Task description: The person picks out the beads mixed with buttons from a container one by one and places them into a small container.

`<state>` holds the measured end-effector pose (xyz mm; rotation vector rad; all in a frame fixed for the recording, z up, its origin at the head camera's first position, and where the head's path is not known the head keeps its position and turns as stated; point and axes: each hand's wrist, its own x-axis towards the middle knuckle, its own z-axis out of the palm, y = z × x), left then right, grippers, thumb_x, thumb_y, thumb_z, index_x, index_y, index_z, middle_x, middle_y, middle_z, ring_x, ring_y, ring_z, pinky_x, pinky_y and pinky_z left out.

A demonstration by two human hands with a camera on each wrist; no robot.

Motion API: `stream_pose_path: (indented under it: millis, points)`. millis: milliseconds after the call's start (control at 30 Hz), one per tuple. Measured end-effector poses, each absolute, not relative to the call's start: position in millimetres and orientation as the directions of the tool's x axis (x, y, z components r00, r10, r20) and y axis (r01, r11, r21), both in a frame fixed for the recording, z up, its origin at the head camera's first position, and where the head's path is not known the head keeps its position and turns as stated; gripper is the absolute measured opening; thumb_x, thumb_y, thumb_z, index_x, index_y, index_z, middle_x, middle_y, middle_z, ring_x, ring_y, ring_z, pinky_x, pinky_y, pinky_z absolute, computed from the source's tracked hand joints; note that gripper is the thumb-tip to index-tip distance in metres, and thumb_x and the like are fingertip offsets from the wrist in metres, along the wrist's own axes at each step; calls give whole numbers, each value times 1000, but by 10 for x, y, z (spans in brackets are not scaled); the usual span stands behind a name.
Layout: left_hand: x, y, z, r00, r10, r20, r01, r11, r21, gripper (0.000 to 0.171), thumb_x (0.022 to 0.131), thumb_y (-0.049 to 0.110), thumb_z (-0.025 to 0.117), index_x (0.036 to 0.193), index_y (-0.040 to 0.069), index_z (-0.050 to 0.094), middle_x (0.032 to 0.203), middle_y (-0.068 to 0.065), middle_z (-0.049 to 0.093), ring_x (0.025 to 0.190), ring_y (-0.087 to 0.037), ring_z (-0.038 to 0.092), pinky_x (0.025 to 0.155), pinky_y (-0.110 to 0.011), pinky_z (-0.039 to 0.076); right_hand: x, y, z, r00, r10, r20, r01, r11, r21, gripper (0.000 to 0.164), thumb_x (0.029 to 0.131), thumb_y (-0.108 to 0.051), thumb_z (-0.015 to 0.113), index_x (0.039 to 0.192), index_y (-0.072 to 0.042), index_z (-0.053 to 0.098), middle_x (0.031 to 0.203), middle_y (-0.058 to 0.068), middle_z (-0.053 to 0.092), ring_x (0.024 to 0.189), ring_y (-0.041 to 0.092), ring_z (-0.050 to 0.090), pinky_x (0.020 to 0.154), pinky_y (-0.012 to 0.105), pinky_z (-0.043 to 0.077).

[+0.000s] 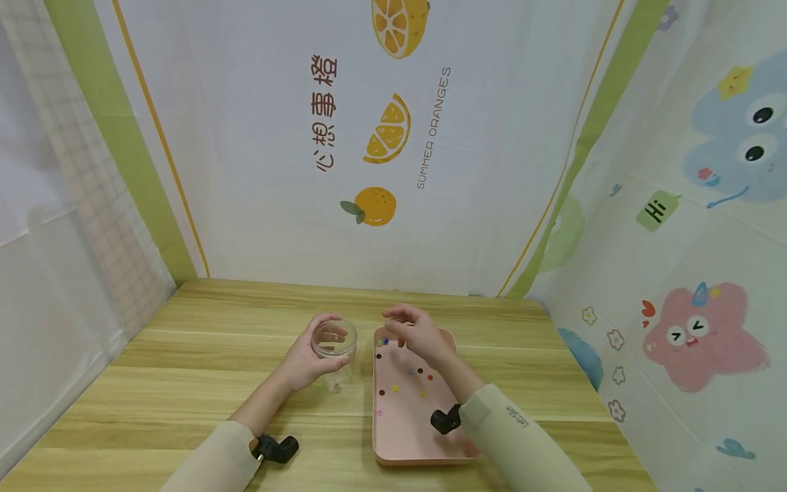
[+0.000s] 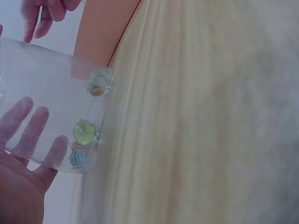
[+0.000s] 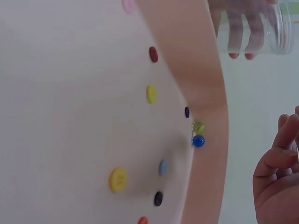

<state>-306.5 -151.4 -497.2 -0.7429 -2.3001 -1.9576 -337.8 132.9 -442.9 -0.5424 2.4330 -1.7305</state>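
My left hand [image 1: 304, 357] grips a clear, lidless jar [image 1: 344, 377] around its side, just left of the pink tray [image 1: 399, 441]. Low in the jar, in the left wrist view, lie a yellow-green marble [image 2: 84, 132], a clear marble [image 2: 96, 85] and a bluish one [image 2: 77, 159]. Over the tray's far end hovers my right hand [image 1: 419, 335], fingers loosely bent, with nothing visible between them. Beneath it, a blue marble [image 3: 198, 141] and a yellow-green marble [image 3: 199, 127] touch in the tray's far left corner. Several buttons, including a yellow button [image 3: 118, 179], are scattered across the tray.
Both the tray and jar are on a wooden table [image 1: 203, 355]. A white curtain [image 1: 264, 225] with printed oranges hangs behind the table's far edge, and a cartoon-printed curtain [image 1: 676, 260] hangs to the right. The tray has a raised rim all round.
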Motion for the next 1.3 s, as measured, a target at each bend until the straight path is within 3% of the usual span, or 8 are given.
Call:
stream_pose_path:
  millis: [133, 233, 333, 467, 567, 800, 1100, 1300]
  points:
    - [-3062, -1512, -4967, -885, 334, 324, 373, 94, 923, 78, 93, 6, 85, 158, 8, 42, 142, -31, 59, 134, -58, 55, 95, -28, 59, -3398, 1373, -4491, -944, -319, 84, -190, 318, -929, 27, 108, -21, 69, 133, -15, 75, 113, 7, 72, 76, 42, 62, 79, 52, 58]
    - [-3062, -1513, -4967, -885, 334, 326, 375, 93, 922, 79, 93, 5, 85, 159, 6, 42, 142, -32, 59, 134, -59, 55, 95, -28, 59, -3411, 1407, -4534, -951, -303, 55, -159, 331, -930, 27, 108, -24, 69, 134, -17, 75, 114, 6, 72, 85, 52, 61, 78, 50, 57]
    - [-3063, -1513, -4968, -885, 332, 326, 375, 93, 922, 79, 93, 5, 85, 159, 4, 41, 142, -33, 59, 134, -59, 54, 94, -28, 60, -3424, 1435, -4565, -955, -294, 37, -138, 331, -933, 28, 108, -26, 69, 134, -16, 74, 112, 8, 72, 83, 48, 60, 73, 43, 53]
    - [-3062, -1512, -4966, -886, 330, 324, 372, 92, 924, 79, 93, 4, 85, 159, 4, 41, 142, -33, 58, 134, -60, 54, 91, -28, 61, -3431, 1454, -4599, -959, -284, 9, -105, 326, -940, 28, 109, -26, 68, 134, -15, 73, 113, 8, 73, 77, 30, 59, 67, 37, 47]
    - [-3058, -1512, -4962, -886, 331, 324, 372, 91, 924, 80, 93, 4, 85, 159, 3, 40, 142, -33, 58, 134, -60, 54, 92, -28, 61, -3432, 1456, -4630, -960, -280, -19, -75, 324, -943, 30, 109, -27, 69, 135, -12, 72, 114, 11, 74, 76, 23, 57, 66, 35, 45]
    - [-3055, -1516, -4956, -885, 336, 321, 373, 101, 922, 80, 93, 5, 85, 160, 3, 40, 142, -31, 59, 134, -57, 55, 94, -28, 59, -3441, 1441, -4698, -959, -274, -71, -28, 343, -939, 28, 108, -30, 73, 130, -13, 74, 119, 21, 73, 72, 21, 57, 66, 33, 50]
    - [-3066, -1522, -4960, -881, 340, 329, 383, 105, 918, 76, 94, 7, 85, 158, 10, 42, 143, -31, 59, 134, -55, 57, 92, -29, 60, -3460, 1398, -4806, -953, -290, -87, -38, 400, -916, 23, 109, -20, 68, 130, -17, 77, 99, 7, 72, 64, 17, 57, 54, 28, 43]
    - [-3061, -1521, -4966, -883, 338, 326, 377, 99, 921, 77, 94, 6, 85, 158, 10, 42, 143, -32, 59, 134, -55, 57, 93, -29, 60, -3456, 1309, -4867, -945, -309, -107, -22, 389, -921, 24, 107, -15, 68, 130, -15, 76, 89, 6, 70, 54, 14, 49, 48, 27, 36]
